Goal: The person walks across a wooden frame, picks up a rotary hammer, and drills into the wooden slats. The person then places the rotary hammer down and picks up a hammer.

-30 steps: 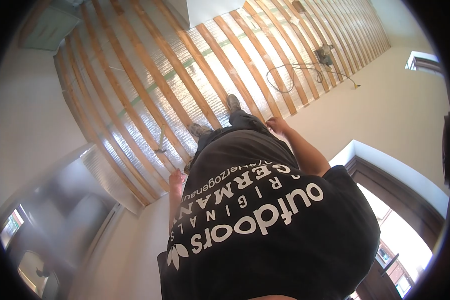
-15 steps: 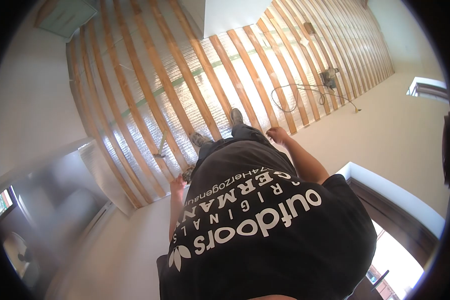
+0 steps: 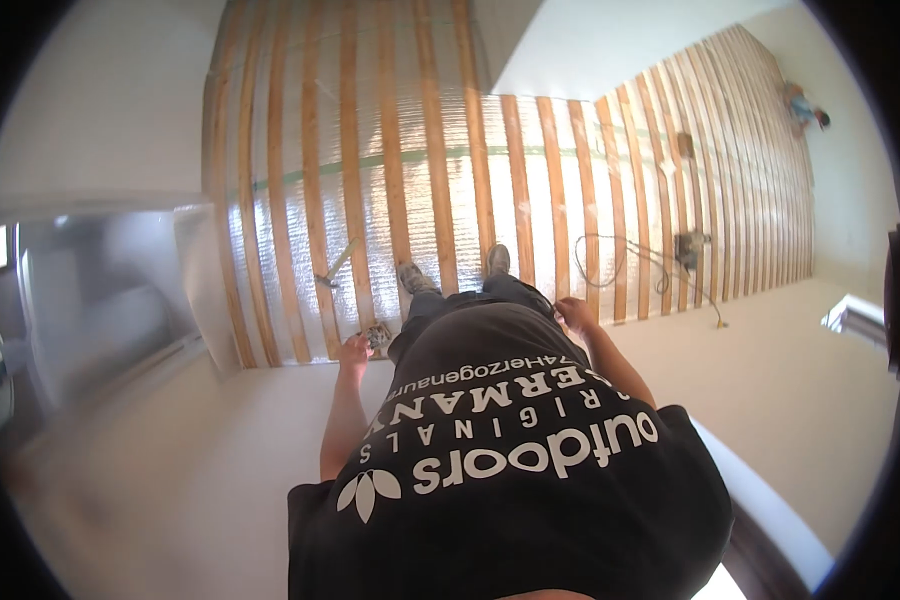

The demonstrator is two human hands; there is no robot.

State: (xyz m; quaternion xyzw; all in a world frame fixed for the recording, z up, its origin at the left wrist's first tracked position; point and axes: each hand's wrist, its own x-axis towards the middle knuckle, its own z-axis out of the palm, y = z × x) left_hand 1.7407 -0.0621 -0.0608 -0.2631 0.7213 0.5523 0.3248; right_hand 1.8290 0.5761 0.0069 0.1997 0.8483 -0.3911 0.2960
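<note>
My left hand hangs beside my left hip, its fingers loosely bent and nothing visible in it. Just beyond it lies a small mottled bundle, too small to make out, at the edge of the slatted floor. My right hand hangs by my right thigh, fingers loosely curled, with no object seen in it. Both shoes stand among the wooden battens. A hammer lies across the battens, left of my feet.
Silvery foil with green tape shows between the battens. A power tool with a looped cable lies on the right. A white block or wall juts in at the top. Another person is far off at upper right.
The view has turned, so the battens now run nearly upright in it. The far person has come into view at upper right. Both hands have stayed by my sides.
</note>
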